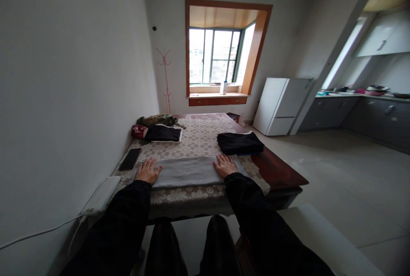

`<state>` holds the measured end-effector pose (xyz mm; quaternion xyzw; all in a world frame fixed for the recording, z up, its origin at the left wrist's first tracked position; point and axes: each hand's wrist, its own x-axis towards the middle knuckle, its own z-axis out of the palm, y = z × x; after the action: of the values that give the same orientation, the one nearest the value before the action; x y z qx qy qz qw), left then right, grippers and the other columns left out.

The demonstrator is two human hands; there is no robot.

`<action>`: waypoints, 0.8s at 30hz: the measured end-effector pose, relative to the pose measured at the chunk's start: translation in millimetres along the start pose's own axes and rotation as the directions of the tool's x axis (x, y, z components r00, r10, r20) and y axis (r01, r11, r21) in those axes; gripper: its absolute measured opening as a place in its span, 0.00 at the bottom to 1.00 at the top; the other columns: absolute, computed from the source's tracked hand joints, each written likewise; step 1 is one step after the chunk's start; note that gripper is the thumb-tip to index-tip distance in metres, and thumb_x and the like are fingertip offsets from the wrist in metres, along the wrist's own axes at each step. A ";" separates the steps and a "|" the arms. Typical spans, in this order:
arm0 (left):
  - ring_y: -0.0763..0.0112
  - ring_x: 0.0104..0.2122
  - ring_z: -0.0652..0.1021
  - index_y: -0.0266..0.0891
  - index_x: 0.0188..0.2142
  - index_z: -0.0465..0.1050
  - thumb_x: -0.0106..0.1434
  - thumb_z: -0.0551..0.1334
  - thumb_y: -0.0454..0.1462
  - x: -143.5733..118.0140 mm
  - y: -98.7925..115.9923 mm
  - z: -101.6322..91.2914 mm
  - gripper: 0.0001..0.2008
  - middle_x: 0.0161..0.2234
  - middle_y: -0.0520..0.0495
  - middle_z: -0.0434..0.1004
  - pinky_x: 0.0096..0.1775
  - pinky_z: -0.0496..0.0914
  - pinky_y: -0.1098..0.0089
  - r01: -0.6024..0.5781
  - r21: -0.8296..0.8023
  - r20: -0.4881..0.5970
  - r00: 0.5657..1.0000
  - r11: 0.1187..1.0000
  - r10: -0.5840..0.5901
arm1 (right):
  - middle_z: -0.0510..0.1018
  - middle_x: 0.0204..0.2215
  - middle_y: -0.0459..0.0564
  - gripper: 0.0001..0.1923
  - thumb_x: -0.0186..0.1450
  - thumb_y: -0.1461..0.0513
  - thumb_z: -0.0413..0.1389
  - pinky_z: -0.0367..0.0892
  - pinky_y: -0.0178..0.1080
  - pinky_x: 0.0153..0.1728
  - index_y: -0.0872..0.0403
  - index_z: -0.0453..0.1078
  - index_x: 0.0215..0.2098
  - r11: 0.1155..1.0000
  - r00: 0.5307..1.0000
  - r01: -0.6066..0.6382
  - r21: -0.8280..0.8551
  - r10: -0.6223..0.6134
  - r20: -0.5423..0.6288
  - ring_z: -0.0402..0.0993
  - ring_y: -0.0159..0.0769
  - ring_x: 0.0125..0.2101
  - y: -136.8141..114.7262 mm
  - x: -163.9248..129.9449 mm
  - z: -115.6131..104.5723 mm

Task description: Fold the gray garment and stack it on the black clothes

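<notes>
A grey cloth lies folded into a long strip across the near part of the table, on a floral lace tablecloth. My left hand rests flat on the strip's left end, fingers spread. On the right end lies my right hand, also flat with fingers apart. Neither hand grips anything. Just beyond my right hand sits a folded black garment.
A black phone lies at the table's left edge, near a white power strip. Folded dark clothes, a red item and an olive garment sit far left. A white fridge stands beyond.
</notes>
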<state>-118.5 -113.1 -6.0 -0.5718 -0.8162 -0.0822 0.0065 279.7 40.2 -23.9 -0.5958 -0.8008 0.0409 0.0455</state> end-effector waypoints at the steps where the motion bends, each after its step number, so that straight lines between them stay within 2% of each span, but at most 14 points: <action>1: 0.51 0.73 0.54 0.36 0.73 0.55 0.72 0.45 0.53 0.0 -1.9 0.0 0.37 0.74 0.38 0.53 0.71 0.48 0.48 0.003 0.002 -0.006 1.000 1.000 -0.003 | 0.51 0.76 0.47 0.36 0.75 0.46 0.35 0.38 0.51 0.72 0.51 0.49 0.76 1.000 1.000 -0.002 -0.004 0.002 -0.003 0.40 0.42 0.75 3.5 -0.3 0.0; 10: 0.50 0.73 0.55 0.35 0.73 0.53 0.72 0.45 0.53 -1.4 -7.6 -0.1 0.37 0.74 0.37 0.52 0.71 0.47 0.46 0.059 0.010 -0.033 0.998 0.998 -0.059 | 0.50 0.76 0.47 0.36 0.75 0.46 0.35 0.39 0.51 0.72 0.51 0.49 0.76 1.000 1.000 -0.011 -0.021 0.010 -0.016 0.40 0.45 0.75 11.4 -1.1 1.8; 16: 0.50 0.72 0.56 0.36 0.73 0.53 0.72 0.44 0.54 -2.3 -6.8 -2.5 0.37 0.74 0.37 0.54 0.70 0.49 0.45 0.053 -0.003 -0.027 0.998 0.999 -0.053 | 0.51 0.76 0.43 0.37 0.74 0.44 0.36 0.42 0.49 0.72 0.47 0.50 0.76 0.998 0.998 0.058 -0.032 -0.058 0.007 0.44 0.44 0.74 28.0 0.7 -0.8; 24: 0.50 0.73 0.55 0.38 0.73 0.53 0.72 0.45 0.53 -2.8 -6.5 -4.6 0.36 0.74 0.37 0.53 0.70 0.48 0.44 0.059 -0.020 -0.017 0.998 0.998 -0.059 | 0.53 0.75 0.47 0.36 0.74 0.47 0.36 0.39 0.50 0.72 0.51 0.48 0.76 0.995 0.995 0.087 -0.042 -0.089 -0.045 0.43 0.45 0.74 37.9 -3.6 4.9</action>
<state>-124.1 -118.5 -2.5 -0.5466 -0.8319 -0.0954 0.0059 316.2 47.6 -33.4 -0.5616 -0.8256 0.0091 0.0540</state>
